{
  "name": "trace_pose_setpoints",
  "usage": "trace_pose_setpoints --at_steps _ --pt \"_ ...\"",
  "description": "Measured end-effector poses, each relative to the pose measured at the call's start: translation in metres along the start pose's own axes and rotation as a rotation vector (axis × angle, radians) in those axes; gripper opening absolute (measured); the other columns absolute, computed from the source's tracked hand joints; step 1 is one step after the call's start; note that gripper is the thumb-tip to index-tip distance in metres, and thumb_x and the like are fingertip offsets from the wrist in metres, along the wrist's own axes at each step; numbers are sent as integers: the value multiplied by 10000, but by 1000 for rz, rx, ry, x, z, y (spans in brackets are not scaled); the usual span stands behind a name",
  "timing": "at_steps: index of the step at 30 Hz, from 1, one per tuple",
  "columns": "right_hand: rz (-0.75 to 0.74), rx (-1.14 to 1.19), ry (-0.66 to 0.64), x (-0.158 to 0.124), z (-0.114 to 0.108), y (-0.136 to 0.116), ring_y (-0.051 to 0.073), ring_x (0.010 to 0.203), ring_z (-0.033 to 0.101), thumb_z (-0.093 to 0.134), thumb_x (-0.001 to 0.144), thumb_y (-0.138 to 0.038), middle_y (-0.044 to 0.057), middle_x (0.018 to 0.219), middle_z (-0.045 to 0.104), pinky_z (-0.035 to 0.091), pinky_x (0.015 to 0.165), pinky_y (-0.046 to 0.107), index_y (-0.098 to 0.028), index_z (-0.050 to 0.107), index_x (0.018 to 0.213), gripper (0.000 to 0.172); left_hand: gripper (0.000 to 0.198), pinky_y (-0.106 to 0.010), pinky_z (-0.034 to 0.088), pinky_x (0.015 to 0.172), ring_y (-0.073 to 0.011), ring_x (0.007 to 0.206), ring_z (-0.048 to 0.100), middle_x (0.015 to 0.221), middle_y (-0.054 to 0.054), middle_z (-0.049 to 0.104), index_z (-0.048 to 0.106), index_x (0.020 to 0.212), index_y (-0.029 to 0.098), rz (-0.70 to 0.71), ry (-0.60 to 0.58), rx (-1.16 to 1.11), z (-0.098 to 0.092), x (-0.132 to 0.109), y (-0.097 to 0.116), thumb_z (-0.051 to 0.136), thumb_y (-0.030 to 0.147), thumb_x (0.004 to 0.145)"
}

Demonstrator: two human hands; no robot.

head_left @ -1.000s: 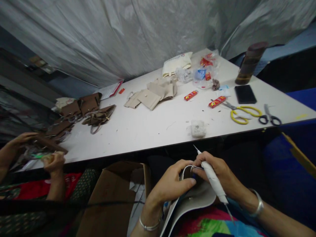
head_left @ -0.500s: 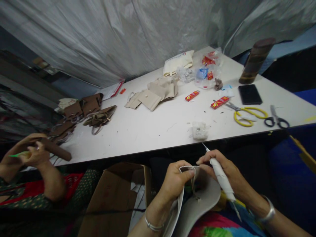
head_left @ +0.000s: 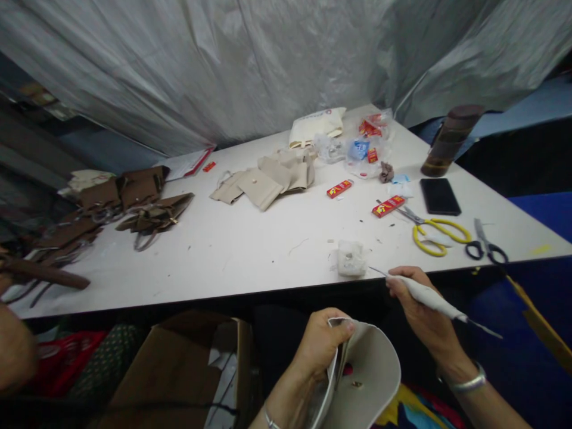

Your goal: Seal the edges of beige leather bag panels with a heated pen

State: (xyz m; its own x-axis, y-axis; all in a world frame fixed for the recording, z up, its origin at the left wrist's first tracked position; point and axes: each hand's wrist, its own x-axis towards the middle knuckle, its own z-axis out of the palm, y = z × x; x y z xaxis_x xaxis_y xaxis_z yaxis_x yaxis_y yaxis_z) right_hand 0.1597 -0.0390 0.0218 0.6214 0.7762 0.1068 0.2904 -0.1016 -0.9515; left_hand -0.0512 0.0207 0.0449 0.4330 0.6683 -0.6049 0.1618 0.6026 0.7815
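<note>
My left hand point(head_left: 322, 342) is closed on the top edge of a cream leather bag piece point(head_left: 372, 372) held over my lap. My right hand point(head_left: 420, 310) grips a white pen-shaped tool point(head_left: 424, 293) with a thin metal tip and a cord at its rear. The tip points left toward a small white pad point(head_left: 351, 257) near the front edge of the white table point(head_left: 250, 238). The tool is apart from the bag piece.
Yellow scissors point(head_left: 435, 231), black scissors point(head_left: 487, 245), a black phone point(head_left: 440, 196), red packets point(head_left: 388, 206), a brown bottle point(head_left: 450, 142), cream bag pieces point(head_left: 263, 179) and brown bags point(head_left: 134, 202) lie on the table. A cardboard box point(head_left: 187, 369) stands below. Another person's arm point(head_left: 15, 351) is at the left.
My right hand has lifted the tool away from the bag piece, up and right toward the table edge. My left hand keeps its hold. The other person's hands have dropped mostly out of view.
</note>
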Motion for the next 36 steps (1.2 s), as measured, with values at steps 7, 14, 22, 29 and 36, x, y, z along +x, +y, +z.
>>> trace_pose_setpoints --at_steps 7,14,22,29,36 --pt "-168 -36 41 13 16 -2 194 701 663 629 1014 -572 6 799 694 525 688 317 -234 703 1033 347 237 -282 383 635 -145 625 517 641 -11 626 711 755 129 59 2 161 1 6 6 777 325 640" --pt "-202 -54 -6 19 25 -1 187 701 655 647 1029 -494 -2 795 681 515 689 313 -243 686 1037 254 206 -276 365 618 -139 613 491 627 5 601 691 757 139 97 39 94 0 18 -1 746 312 658" --pt "-191 -39 -37 22 27 3 178 708 646 660 1026 -460 -4 813 683 517 706 306 -249 690 1044 214 227 -291 395 648 -153 637 525 664 -20 637 710 775 130 42 11 129 -3 22 0 757 312 648" --pt "-165 -48 -30 25 32 2 184 670 633 661 1011 -489 -4 776 674 509 649 315 -242 685 1022 248 203 -274 383 624 -138 629 503 662 -4 619 694 778 143 47 -11 154 -8 18 3 750 313 682" --pt "-132 10 60 22 25 8 207 695 669 754 935 -513 18 800 709 539 658 325 -234 693 997 292 160 -263 410 611 -136 623 529 669 -10 640 714 776 142 31 -9 173 -7 13 8 751 268 684"
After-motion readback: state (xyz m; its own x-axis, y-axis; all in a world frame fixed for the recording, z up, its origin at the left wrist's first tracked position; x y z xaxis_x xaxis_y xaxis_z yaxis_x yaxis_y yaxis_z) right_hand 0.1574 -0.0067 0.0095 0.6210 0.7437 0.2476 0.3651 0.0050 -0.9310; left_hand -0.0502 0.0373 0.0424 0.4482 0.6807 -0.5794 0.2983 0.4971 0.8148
